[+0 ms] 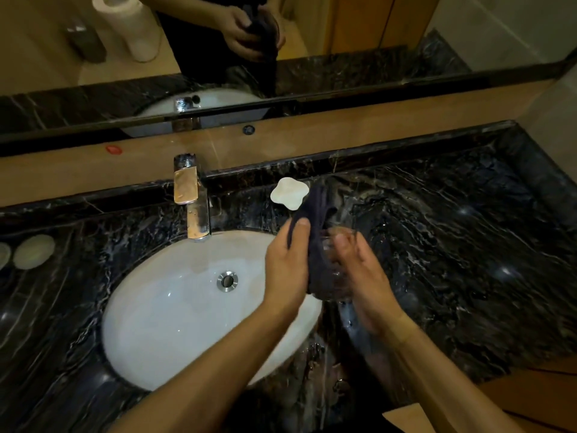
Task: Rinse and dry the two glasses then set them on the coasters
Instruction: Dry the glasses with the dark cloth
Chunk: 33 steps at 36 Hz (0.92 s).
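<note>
My right hand (362, 276) grips a clear glass (335, 285) over the sink's right rim. A dark cloth (315, 226) is stuffed against and partly into the glass. My left hand (285, 270) grips that cloth, thumb on top of it. A white flower-shaped coaster (288, 193) lies on the dark marble counter just behind the hands. Two round pale coasters (33, 252) sit at the far left of the counter, one cut off by the frame edge. I see only this one glass.
A white oval sink (175, 314) with a metal drain is set in the black marble counter (452, 245). A chrome tap (192, 198) stands behind the basin, not running. A mirror above reflects my hands and a paper roll. A red spot (113, 149) marks the wooden ledge.
</note>
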Motion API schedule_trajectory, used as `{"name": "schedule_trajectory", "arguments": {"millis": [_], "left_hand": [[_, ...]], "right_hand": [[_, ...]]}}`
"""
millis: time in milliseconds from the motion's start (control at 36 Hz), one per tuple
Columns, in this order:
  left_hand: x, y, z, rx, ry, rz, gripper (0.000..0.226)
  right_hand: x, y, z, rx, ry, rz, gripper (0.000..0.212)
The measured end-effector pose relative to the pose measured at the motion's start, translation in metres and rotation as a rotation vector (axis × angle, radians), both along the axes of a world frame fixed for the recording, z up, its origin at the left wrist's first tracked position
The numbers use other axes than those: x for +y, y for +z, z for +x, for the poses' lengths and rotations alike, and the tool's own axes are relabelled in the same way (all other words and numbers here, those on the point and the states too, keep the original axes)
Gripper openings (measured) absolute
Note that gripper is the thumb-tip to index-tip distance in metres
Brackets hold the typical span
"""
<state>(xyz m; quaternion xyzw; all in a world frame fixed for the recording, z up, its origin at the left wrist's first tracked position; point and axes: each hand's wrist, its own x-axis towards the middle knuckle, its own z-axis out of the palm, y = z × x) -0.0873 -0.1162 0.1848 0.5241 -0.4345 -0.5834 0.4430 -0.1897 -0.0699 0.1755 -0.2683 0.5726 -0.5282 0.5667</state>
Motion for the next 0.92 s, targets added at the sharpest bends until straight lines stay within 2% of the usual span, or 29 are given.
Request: {"name": "schedule_trajectory", "arguments": {"millis": [83,139,222,306,361,417,472,583,722,833,917], "left_hand": [[-0.013,0.001,0.009,-0.115,-0.106,-0.107,0.021],[-0.019,-0.001,0.016,-0.233,-0.180,-0.251,0.018],[-0.022,0.002,0.035,-0.414,-0.251,-0.632,0.033],[-0.019,0.007,0.051,-0.606,-0.334,-0.916,0.032],[-0.015,0.008,0.055,-0.688,-0.542,-1.030,0.039],[-0.013,0.009,0.058,-0.635,-0.804,-0.981,0.047],[-0.012,0.012,0.060,-0.585,-0.960,-0.933,0.053],[-0.011,0.015,0.065,-0.619,-1.159,-0.948,0.038],[-0.006,0.007,0.073,-0.816,-1.313,-1.000,0.010],[-0.002,0.001,0.081,-0.997,-1.436,-1.100,0.014],[-0.005,-0.005,0.085,-0.924,-1.342,-1.071,0.016]], "right_hand": [[-0.001,-0.002,-0.009,-0.073,0.157,0.001,0.066],[-0.004,-0.004,-0.014,-0.037,0.225,0.002,0.079],[-0.008,-0.006,-0.023,0.272,0.282,-0.030,0.075],[-0.008,0.001,-0.033,0.488,0.298,-0.027,0.069],[-0.008,0.009,-0.035,0.581,0.377,-0.042,0.061],[-0.008,0.021,-0.034,0.669,0.477,-0.060,0.057],[-0.008,0.027,-0.034,0.685,0.562,-0.065,0.057],[-0.006,0.026,-0.032,0.762,0.771,-0.054,0.070],[-0.004,0.020,-0.025,0.829,0.937,-0.073,0.075],[-0.001,0.008,-0.021,0.782,1.062,0.004,0.066],[0.000,0.004,-0.019,0.763,0.955,-0.035,0.072]]}}
